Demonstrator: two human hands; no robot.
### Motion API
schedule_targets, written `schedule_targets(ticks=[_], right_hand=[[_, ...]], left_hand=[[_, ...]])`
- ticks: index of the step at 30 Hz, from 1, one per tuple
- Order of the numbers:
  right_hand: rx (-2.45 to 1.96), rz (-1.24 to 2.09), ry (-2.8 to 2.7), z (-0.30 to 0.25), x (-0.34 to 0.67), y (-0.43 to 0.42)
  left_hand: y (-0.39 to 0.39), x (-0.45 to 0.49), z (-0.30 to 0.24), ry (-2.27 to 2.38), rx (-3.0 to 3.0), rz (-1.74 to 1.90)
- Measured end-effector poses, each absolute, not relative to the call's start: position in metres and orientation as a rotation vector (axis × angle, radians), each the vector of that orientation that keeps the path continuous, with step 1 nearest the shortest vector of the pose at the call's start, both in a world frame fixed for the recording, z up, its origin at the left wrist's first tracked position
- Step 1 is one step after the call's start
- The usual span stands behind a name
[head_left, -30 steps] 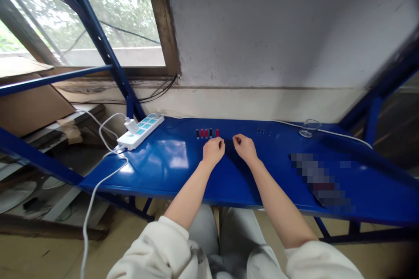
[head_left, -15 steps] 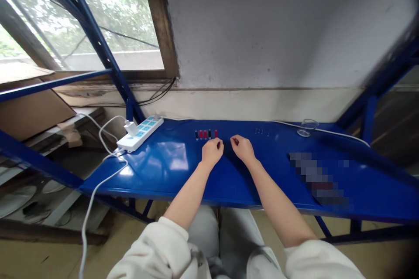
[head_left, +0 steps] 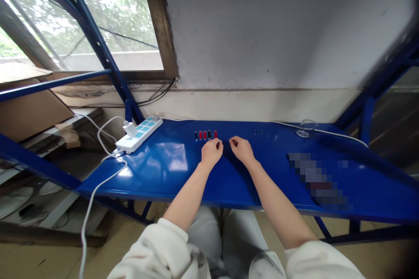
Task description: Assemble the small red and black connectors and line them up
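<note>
My left hand point(head_left: 211, 152) is closed over the blue table point(head_left: 157, 183), its fingers curled and pressed together. Just beyond its fingertips stands a short red cylinder point(head_left: 215, 134), the rightmost of a row of small red and black cylinders. Farther left in that row are a black cylinder point(head_left: 209, 133) and a red one point(head_left: 200, 135). A little to the right, my right hand point(head_left: 242, 149) faces the left with fingers pinched, a gap between the two. Whatever either hand may hold is too small or hidden. Several tiny clear pieces point(head_left: 258, 131) lie beyond my right hand.
On the left of the table rests a white power strip point(head_left: 140, 135) with a plug and a cable hanging over the edge. A clear round container point(head_left: 303, 133) stands at the back right, near a white cable. A blurred-out dark item point(head_left: 317, 181) lies at the right.
Both hands keep nearly the same place and closed pose. The right hand's fingers have shifted very slightly left. The cylinders stay in their row.
</note>
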State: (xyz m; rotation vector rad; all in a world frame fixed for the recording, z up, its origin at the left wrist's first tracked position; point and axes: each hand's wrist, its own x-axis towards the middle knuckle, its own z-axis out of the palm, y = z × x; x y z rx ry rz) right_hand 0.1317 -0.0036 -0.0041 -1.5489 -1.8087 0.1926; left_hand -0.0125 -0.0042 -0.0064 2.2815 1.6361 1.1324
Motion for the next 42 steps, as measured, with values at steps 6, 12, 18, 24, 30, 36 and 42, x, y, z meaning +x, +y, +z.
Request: schedule_targets(ticks=[6, 12, 18, 24, 30, 36, 42], right_hand=[[-1.543, 0.182, -1.788, -0.0043, 0.1323, -0.0037], [-1.538, 0.180, -1.796, -0.0056, 0.1327, -0.0030], [-1.550, 0.168, -1.798, -0.0053, 0.1327, -0.0025], [-1.557, 0.173, -1.808, -0.0043, 0.1327, -0.0033], [-1.547, 0.174, -1.810, -0.0050, 0.1327, -0.0030], [-1.547, 0.187, -1.812, -0.0024, 0.1321, -0.0040], [-1.548, 0.184, -1.794, -0.0024, 0.1312, -0.0045]], left_hand=[[-0.0037, -0.0123, -0.0064, 1.634, 2.245, 1.125], [-0.0003, -0.0126, -0.0080, 1.604, 2.132, 1.167], [0.0018, -0.0132, -0.0089, 1.573, 2.052, 1.204], [0.0019, -0.0128, -0.0100, 1.540, 2.055, 1.231], [0.0000, -0.0121, -0.0070, 1.536, 2.061, 1.230], [-0.0016, -0.0120, -0.0051, 1.562, 2.052, 1.187], [-0.0006, -0.0142, -0.0063, 1.711, 2.011, 1.166]])
